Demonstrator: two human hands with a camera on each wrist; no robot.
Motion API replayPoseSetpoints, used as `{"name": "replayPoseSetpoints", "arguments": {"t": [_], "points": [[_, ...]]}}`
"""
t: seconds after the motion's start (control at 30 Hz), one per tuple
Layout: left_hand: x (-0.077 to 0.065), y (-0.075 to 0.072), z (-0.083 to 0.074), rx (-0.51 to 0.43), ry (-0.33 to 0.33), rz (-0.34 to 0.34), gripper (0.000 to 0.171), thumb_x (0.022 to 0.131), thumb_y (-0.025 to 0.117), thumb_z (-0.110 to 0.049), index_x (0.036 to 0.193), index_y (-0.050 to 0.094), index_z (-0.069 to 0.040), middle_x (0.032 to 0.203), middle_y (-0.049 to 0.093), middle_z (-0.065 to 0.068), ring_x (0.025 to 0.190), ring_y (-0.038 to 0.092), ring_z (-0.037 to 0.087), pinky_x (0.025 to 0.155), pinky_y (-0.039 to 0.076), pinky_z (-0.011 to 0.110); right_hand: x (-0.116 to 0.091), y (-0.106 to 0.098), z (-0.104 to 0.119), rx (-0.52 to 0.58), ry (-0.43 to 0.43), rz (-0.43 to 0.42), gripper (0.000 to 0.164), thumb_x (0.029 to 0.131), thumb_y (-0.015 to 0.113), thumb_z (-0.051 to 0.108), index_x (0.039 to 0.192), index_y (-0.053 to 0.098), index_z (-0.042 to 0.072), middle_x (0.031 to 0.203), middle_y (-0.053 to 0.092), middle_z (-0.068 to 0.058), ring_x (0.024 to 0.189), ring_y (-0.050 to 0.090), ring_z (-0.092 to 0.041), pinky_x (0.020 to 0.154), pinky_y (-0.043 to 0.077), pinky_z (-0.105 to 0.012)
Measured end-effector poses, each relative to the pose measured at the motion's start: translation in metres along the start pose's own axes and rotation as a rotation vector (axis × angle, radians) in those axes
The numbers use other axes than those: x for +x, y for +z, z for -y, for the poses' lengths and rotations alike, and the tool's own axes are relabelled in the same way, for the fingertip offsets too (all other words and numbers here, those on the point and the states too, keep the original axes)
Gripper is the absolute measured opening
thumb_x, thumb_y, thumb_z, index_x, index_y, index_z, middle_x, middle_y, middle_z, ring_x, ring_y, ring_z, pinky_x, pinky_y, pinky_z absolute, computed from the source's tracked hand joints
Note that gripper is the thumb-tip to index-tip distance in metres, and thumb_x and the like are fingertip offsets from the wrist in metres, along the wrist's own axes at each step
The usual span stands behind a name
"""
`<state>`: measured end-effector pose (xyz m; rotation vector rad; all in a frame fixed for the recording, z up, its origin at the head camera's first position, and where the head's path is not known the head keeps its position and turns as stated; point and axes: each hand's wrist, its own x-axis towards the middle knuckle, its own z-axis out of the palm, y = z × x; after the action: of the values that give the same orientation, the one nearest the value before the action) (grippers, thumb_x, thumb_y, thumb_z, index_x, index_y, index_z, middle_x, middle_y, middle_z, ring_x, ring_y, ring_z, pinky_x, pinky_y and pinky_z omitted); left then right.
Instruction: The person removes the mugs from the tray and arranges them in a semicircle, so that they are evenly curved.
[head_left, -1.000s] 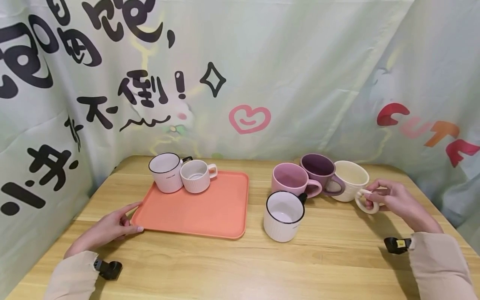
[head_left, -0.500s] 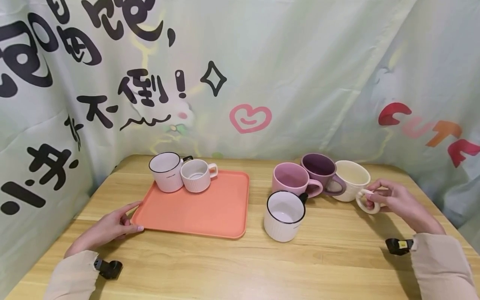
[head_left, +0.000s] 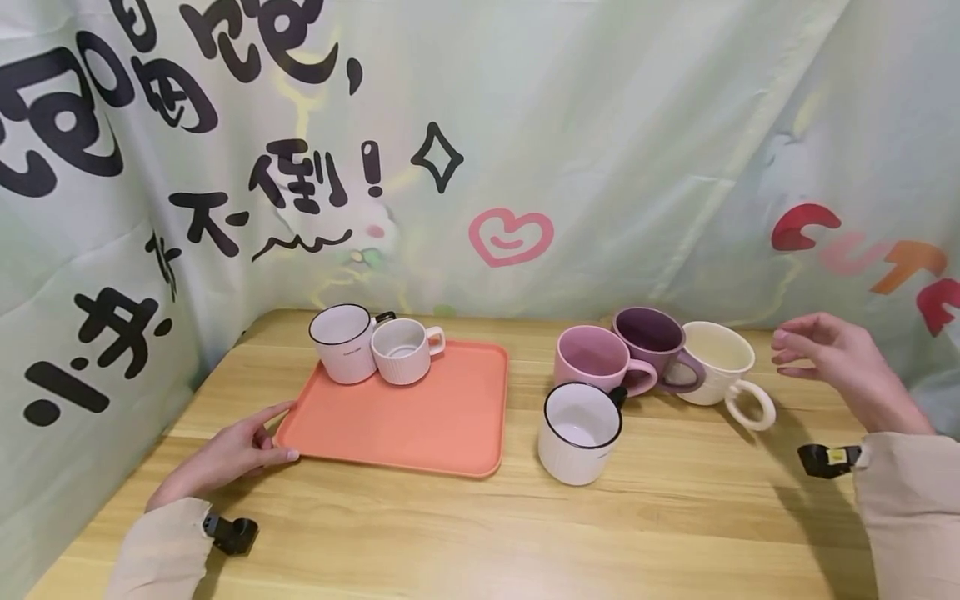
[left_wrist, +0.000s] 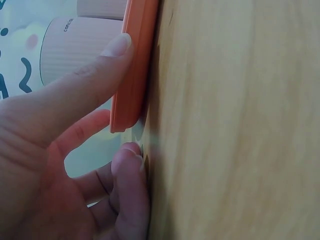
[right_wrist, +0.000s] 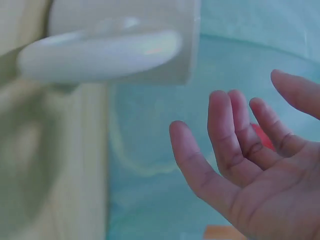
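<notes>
At the near left corner of the orange tray (head_left: 405, 425), my left hand (head_left: 236, 450) holds the edge between thumb and forefinger. In the left wrist view the thumb (left_wrist: 95, 70) lies against the tray's side wall (left_wrist: 135, 65), while the other fingers curl below the corner. My right hand (head_left: 847, 358) is in the air just right of the cream mug (head_left: 708, 379), fingers loosely bent and holding nothing. That mug's round handle (head_left: 765, 408) points toward the near right. From the right wrist view, a gap separates the fingers (right_wrist: 225, 130) from the blurred mug handle (right_wrist: 105, 55).
On the tray's far left stand a black-rimmed white mug (head_left: 345, 350) and a ribbed white cup (head_left: 397, 358). A pink mug (head_left: 588, 358), a dark purple mug (head_left: 652, 337) and another black-rimmed white mug (head_left: 573, 450) cluster beside the cream one. A printed curtain (head_left: 600, 125) hangs behind the table.
My right hand has let go of the cream mug's handle and moved up and to the right. The left hand stays at the tray corner. The head view has shifted slightly.
</notes>
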<state>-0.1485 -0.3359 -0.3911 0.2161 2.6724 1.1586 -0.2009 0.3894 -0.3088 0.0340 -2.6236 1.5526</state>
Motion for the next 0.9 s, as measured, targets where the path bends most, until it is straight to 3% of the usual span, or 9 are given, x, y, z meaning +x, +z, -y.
{"name": "replayPoseSetpoints", "arguments": {"t": [0.33, 0.57, 0.7, 0.9], "points": [[0.0, -0.001, -0.001, -0.005, 0.001, 0.009, 0.087, 0.09, 0.079, -0.019, 0.154, 0.028, 0.01, 0.075, 0.047, 0.005, 0.058, 0.047, 0.015, 0.054, 0.043, 0.027, 0.016, 0.007, 0.035, -0.022, -0.041, 0.041, 0.024, 0.105, 0.059, 0.021, 0.118, 0.05, 0.003, 0.092, 0.063, 0.019, 0.082, 0.065, -0.001, 0.07, 0.055, -0.019], [0.0, -0.001, -0.001, 0.0, -0.007, 0.004, 0.087, 0.09, 0.08, -0.02, 0.154, 0.028, 0.01, 0.076, 0.048, 0.006, 0.058, 0.047, 0.015, 0.054, 0.044, 0.027, 0.026, 0.017, 0.056, 0.017, -0.1, 0.079, 0.008, 0.105, 0.057, 0.016, 0.113, 0.057, 0.014, 0.094, 0.066, 0.016, 0.084, 0.066, -0.002, 0.072, 0.055, -0.018], [0.001, 0.0, -0.001, 0.013, -0.014, -0.002, 0.087, 0.09, 0.08, -0.021, 0.154, 0.029, 0.009, 0.076, 0.049, 0.006, 0.059, 0.047, 0.015, 0.054, 0.045, 0.027, 0.033, 0.027, 0.068, 0.029, -0.118, 0.106, 0.007, 0.105, 0.056, 0.013, 0.111, 0.058, 0.015, 0.093, 0.067, 0.017, 0.084, 0.066, -0.001, 0.071, 0.055, -0.018], [0.001, 0.0, -0.001, 0.023, -0.018, 0.0, 0.087, 0.09, 0.08, -0.022, 0.155, 0.029, 0.008, 0.075, 0.048, 0.006, 0.058, 0.047, 0.016, 0.054, 0.044, 0.027, 0.043, 0.044, 0.085, -0.029, -0.126, 0.107, 0.025, 0.104, 0.059, 0.017, 0.121, 0.054, -0.001, 0.092, 0.065, 0.018, 0.084, 0.065, -0.001, 0.073, 0.056, -0.021]]}}
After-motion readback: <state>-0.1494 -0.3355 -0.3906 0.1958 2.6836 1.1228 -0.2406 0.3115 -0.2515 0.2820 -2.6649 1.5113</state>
